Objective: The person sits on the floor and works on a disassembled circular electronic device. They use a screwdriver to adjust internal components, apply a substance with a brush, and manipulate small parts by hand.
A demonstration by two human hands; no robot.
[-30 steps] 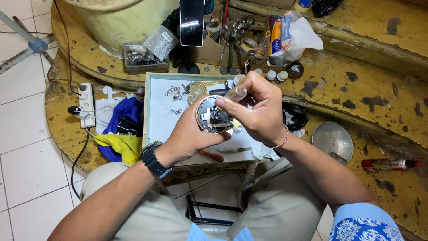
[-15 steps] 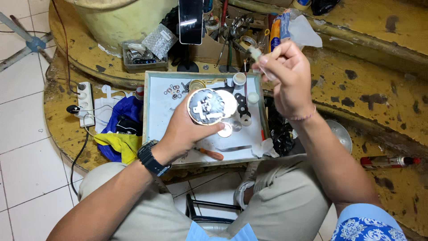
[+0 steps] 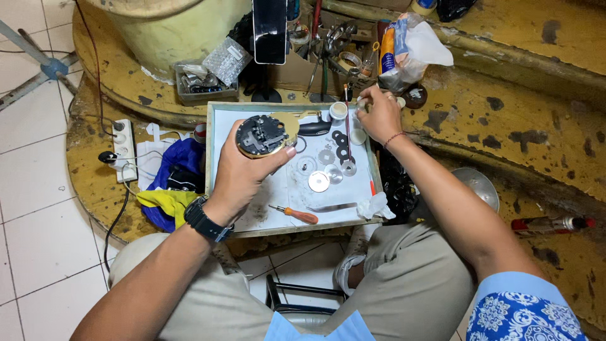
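My left hand grips a round brass-coloured mechanism with dark parts on its face, held over the left of a white tray. A black watch is on that wrist. My right hand is at the tray's far right corner, fingers pinched on a small pale item that is mostly hidden, beside small white caps. On the tray lie several gears and discs, an orange-handled screwdriver, tweezers and a black-handled tool.
A phone on a stand and a holder of hand tools stand behind the tray. A power strip and a blue and yellow cloth lie left. A plastic bag, a metal bowl and a red-tipped tube are right.
My right hand left the mechanism, rose toward the back with a small pale item and has come down at the tray's far right corner. My left hand moved the mechanism left.
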